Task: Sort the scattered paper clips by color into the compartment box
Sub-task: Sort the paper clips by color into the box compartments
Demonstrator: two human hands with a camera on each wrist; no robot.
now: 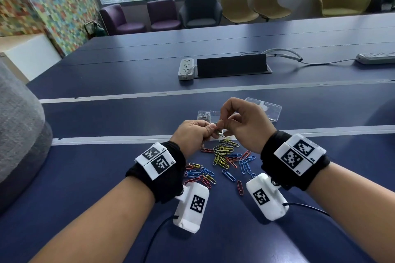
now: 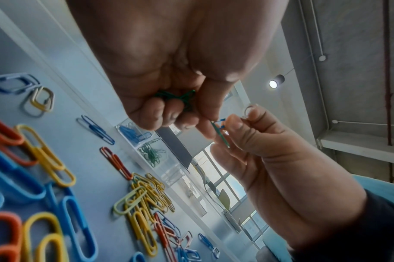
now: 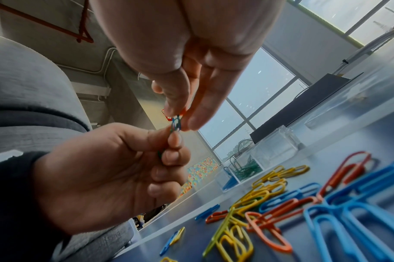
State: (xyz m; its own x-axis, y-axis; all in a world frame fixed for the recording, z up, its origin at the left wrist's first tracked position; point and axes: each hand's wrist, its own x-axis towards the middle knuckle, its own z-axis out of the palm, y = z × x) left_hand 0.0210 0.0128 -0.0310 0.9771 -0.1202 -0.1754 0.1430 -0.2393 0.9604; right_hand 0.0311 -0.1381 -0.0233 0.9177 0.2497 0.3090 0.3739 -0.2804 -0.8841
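Observation:
Both hands are raised over the scattered paper clips [image 1: 224, 156], a pile of yellow, blue and red ones on the blue table [image 1: 106, 177]. My left hand [image 1: 210, 129] holds a bunch of green clips [image 2: 180, 96] in its curled fingers and pinches one green clip [image 2: 220, 136] at its fingertips. My right hand [image 1: 224, 123] pinches a blue clip [image 3: 176, 122] that is hooked onto that green one. The clear compartment box [image 1: 205, 114] stands just behind the hands, partly hidden. One compartment holds blue clips [image 2: 133, 132], and the one beside it holds green clips [image 2: 152, 152].
The box's clear lid [image 1: 264, 109] lies behind my right hand. More clips [image 1: 198, 174] lie under my left wrist. Farther back are a power strip [image 1: 186, 68] and a black cable flap [image 1: 232, 65]. A grey padded chair [image 1: 19, 126] is at the left.

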